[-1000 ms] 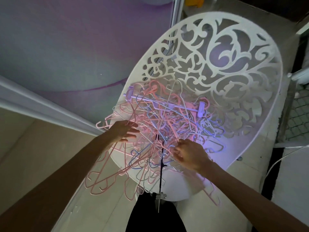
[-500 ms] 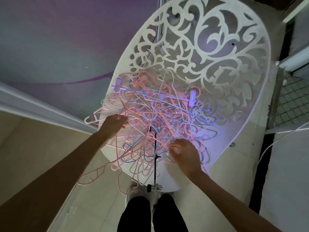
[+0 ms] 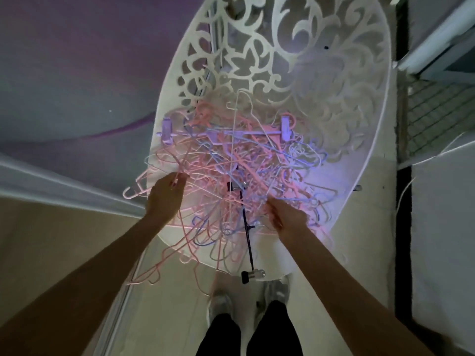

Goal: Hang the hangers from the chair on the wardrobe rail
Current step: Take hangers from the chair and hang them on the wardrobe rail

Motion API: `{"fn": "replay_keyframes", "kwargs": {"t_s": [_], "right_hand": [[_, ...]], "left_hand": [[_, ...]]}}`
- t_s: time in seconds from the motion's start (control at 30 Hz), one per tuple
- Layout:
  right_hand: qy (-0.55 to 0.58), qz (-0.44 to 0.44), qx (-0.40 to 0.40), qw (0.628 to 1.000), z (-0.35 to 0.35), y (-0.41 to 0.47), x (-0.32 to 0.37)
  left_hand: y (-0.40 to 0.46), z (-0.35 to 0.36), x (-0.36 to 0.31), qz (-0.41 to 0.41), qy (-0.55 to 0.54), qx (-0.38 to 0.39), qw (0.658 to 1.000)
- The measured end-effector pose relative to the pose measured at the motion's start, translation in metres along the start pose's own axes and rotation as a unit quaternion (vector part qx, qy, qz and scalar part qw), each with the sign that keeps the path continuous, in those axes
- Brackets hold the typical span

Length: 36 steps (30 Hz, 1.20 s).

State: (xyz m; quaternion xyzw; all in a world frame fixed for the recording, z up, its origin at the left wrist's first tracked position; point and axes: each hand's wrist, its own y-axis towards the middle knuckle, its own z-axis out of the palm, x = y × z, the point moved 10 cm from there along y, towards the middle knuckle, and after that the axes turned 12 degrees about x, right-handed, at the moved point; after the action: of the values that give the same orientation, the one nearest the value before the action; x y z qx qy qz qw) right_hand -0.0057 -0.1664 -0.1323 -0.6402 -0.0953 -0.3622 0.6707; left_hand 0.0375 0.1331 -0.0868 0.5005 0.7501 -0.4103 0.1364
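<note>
Pink, blue and white wire hangers (image 3: 231, 176) lie knotted in one heap on the seat of a white fretwork chair (image 3: 359, 98), some spilling over its front edge toward the floor. At about 9 o'clock of the heap, the left hand (image 3: 164, 199) reaches into the pink wires with its fingers curled, apparently pinching one or two strands, though the blur makes the grip hard to confirm. Near the middle, a black clip hanger (image 3: 246, 235) runs toward 6 o'clock, its metal clip hanging past the seat edge. At about 5 o'clock of the heap, the right hand (image 3: 288, 217) sits with fingers bent into the tangle; whether it holds a wire or only rests among them cannot be told. A lilac clip hanger (image 3: 226, 132) lies across the far side of the heap at 12 o'clock.

No wardrobe rail appears in view, and no hanger is clear of the pile. By this showing the job is at its start: the person stands at the chair, working to free hangers, with nearly all of the carrying and hanging left to do.
</note>
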Motion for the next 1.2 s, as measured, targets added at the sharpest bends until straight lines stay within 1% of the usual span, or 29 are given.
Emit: {"fn": "replay_keyframes", "kwargs": {"t_s": [0.03, 0.1, 0.2, 0.27, 0.33, 0.37, 0.43, 0.47, 0.53, 0.6, 0.63, 0.7, 0.73, 0.77, 0.83, 0.93, 1.07, 1.1, 1.13, 1.2], "right_hand": [[-0.025, -0.015, -0.004, 1.000, 0.001, -0.001, 0.005], [-0.081, -0.036, 0.000, 0.996, 0.005, -0.002, 0.014], [-0.116, -0.032, 0.041, 0.992, 0.015, 0.000, 0.022], [-0.158, -0.047, 0.049, 0.985, 0.020, -0.001, 0.032], [-0.232, -0.073, 0.032, 0.970, 0.019, -0.001, 0.041], [-0.272, -0.075, 0.015, 0.959, 0.016, 0.000, 0.042], [-0.318, -0.042, -0.018, 0.947, 0.007, 0.003, 0.035], [-0.319, -0.025, -0.030, 0.947, 0.002, 0.005, 0.031], [-0.277, -0.013, -0.040, 0.960, -0.003, 0.004, 0.026], [-0.256, -0.026, -0.021, 0.966, 0.000, -0.003, 0.030], [-0.275, -0.046, -0.008, 0.960, 0.003, -0.007, 0.036], [-0.342, -0.121, 0.006, 0.932, 0.009, -0.020, 0.054], [-0.365, -0.157, 0.016, 0.918, 0.012, -0.026, 0.061], [-0.367, -0.183, 0.027, 0.912, 0.014, -0.032, 0.066], [-0.333, -0.214, 0.035, 0.917, 0.017, -0.042, 0.080], [-0.268, -0.232, 0.032, 0.935, 0.014, -0.052, 0.109], [-0.248, -0.245, 0.041, 0.936, 0.008, -0.057, 0.152], [-0.250, -0.252, 0.038, 0.934, 0.005, -0.059, 0.162], [-0.253, -0.263, 0.033, 0.930, 0.003, -0.062, 0.172], [-0.271, -0.290, 0.017, 0.918, -0.001, -0.069, 0.192]], "left_hand": [[0.001, 0.000, 0.002, 0.003, -0.027, 0.007, 1.000], [0.002, 0.003, 0.007, 0.000, -0.117, 0.032, 0.993], [0.003, 0.015, 0.016, -0.034, -0.229, 0.073, 0.970], [0.003, 0.021, 0.017, -0.056, -0.249, 0.101, 0.962], [0.005, 0.027, 0.014, -0.071, -0.253, 0.138, 0.955], [0.006, 0.030, 0.012, -0.081, -0.259, 0.155, 0.950], [0.007, 0.031, 0.012, -0.104, -0.267, 0.169, 0.943], [0.008, 0.030, 0.012, -0.112, -0.274, 0.169, 0.940], [0.008, 0.029, 0.013, -0.115, -0.281, 0.172, 0.937], [0.000, 0.028, 0.012, -0.122, -0.261, 0.188, 0.939], [-0.003, 0.027, 0.012, -0.127, -0.263, 0.190, 0.937], [-0.009, 0.023, 0.012, -0.134, -0.291, 0.170, 0.932], [-0.011, 0.020, 0.011, -0.125, -0.299, 0.153, 0.933], [-0.013, 0.016, 0.007, -0.103, -0.305, 0.131, 0.938], [-0.016, 0.007, -0.002, -0.056, -0.317, 0.090, 0.942], [-0.019, -0.001, -0.017, -0.016, -0.304, 0.087, 0.948], [-0.017, -0.016, -0.030, -0.042, -0.322, 0.110, 0.939], [-0.017, -0.019, -0.035, -0.045, -0.316, 0.119, 0.940], [-0.017, -0.023, -0.039, -0.040, -0.291, 0.119, 0.948], [-0.018, -0.031, -0.051, -0.021, -0.180, 0.095, 0.979]]}}
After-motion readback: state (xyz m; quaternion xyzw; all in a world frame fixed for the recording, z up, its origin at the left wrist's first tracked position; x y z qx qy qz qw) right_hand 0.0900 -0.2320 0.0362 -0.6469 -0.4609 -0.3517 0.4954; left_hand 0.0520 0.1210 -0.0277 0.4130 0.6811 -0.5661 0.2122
